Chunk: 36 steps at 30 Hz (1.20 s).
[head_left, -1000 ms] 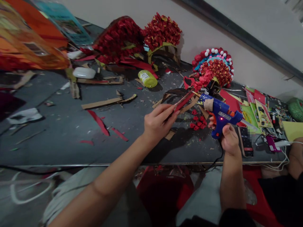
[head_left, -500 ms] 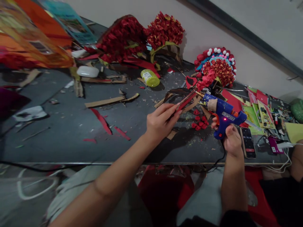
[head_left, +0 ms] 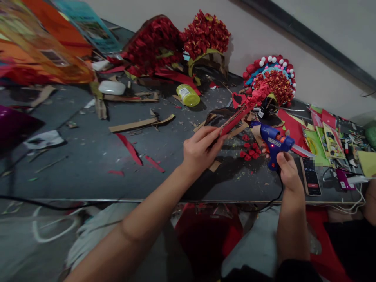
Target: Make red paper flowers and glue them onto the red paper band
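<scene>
My left hand point(head_left: 202, 150) is closed on the near end of a red paper-covered strip point(head_left: 239, 116), which slants up and away to the right. Crumpled red paper flowers point(head_left: 260, 95) cover its far end. In my right hand point(head_left: 286, 168) is a blue hot glue gun point(head_left: 274, 141), its small red light lit and a clear glue stick point(head_left: 302, 150) sticking out of the back. The nozzle points left, just apart from the strip. Several loose red paper flowers point(head_left: 249, 150) lie on the table between my hands.
Red flower-covered pieces point(head_left: 207, 35) and a round decoration with white beads point(head_left: 272, 60) stand against the wall. A yellow jar point(head_left: 188, 95) lies on its side. Cardboard strips point(head_left: 133, 125) litter the table point(head_left: 88, 168). A phone point(head_left: 310, 176) lies at the right, near another person's arm point(head_left: 369, 199).
The glue gun has drawn back from the strip and tilted, so its nozzle now sits lower and apart. My left hand still holds the strip in nearly the same place.
</scene>
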Tool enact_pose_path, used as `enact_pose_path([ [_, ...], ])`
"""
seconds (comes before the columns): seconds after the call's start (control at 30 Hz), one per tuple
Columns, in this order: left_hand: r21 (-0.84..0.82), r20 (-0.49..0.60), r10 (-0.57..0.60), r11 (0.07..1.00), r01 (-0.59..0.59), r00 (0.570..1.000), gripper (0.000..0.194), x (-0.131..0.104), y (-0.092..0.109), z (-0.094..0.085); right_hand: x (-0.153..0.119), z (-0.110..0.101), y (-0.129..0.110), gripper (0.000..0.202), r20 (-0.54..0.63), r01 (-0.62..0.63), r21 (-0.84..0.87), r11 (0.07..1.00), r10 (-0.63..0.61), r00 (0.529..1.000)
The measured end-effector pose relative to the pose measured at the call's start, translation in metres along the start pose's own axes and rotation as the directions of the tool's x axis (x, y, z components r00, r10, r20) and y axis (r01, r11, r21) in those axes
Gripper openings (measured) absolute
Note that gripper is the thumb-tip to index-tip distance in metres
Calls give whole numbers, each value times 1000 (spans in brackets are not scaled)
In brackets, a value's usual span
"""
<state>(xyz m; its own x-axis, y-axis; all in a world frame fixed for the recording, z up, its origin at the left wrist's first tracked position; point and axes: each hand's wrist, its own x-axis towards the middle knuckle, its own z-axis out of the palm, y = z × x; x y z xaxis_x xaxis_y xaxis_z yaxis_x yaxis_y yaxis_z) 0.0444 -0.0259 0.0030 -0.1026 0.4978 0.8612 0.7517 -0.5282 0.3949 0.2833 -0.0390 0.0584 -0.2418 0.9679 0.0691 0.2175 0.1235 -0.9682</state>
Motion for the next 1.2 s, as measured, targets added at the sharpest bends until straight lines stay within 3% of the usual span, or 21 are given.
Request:
enact_pose_path([
  [0.1, -31, -35, -16, 999, 15, 999, 5, 1, 0, 0, 4, -16, 3, 42, -102, 24, -101, 995, -34, 994],
  [0.2, -33, -60, -53, 998, 51, 997, 3, 4, 0, 0, 11, -40, 12, 41, -272, -6, -342, 940, -94, 958],
  [0.33, 6, -60, -91, 996, 91, 994, 5, 6, -1, -2, 25, -70, 36, 43, -451, -156, -682, 714, -244, 859],
  [0.43, 11, -70, -91, 996, 92, 993, 5, 7, -2, -3, 37, -80, 53, 43, -530, -294, -748, 595, -268, 804],
  [0.5, -5, -67, -86, 996, 85, 994, 5, 7, -2, -3, 44, -82, 60, 43, -551, -349, -760, 548, -259, 793],
  [0.73, -14, -64, -90, 996, 89, 994, 2, 8, -3, -5, 54, -83, 65, 42, -590, -458, -768, 447, -219, 777],
  [1.03, 2, -74, -110, 994, 110, 991, 9, 9, -2, -4, 51, -79, 67, 42, -597, -518, -763, 386, -114, 794],
  [1.13, 20, -52, -120, 992, 121, 991, 12, 9, -2, -4, 51, -61, 57, 42, -535, -440, -809, 390, -180, 825],
  [1.2, 21, -45, -126, 992, 127, 991, 12, 9, -1, -4, 49, -45, 48, 35, -386, -264, -855, 447, -207, 899],
])
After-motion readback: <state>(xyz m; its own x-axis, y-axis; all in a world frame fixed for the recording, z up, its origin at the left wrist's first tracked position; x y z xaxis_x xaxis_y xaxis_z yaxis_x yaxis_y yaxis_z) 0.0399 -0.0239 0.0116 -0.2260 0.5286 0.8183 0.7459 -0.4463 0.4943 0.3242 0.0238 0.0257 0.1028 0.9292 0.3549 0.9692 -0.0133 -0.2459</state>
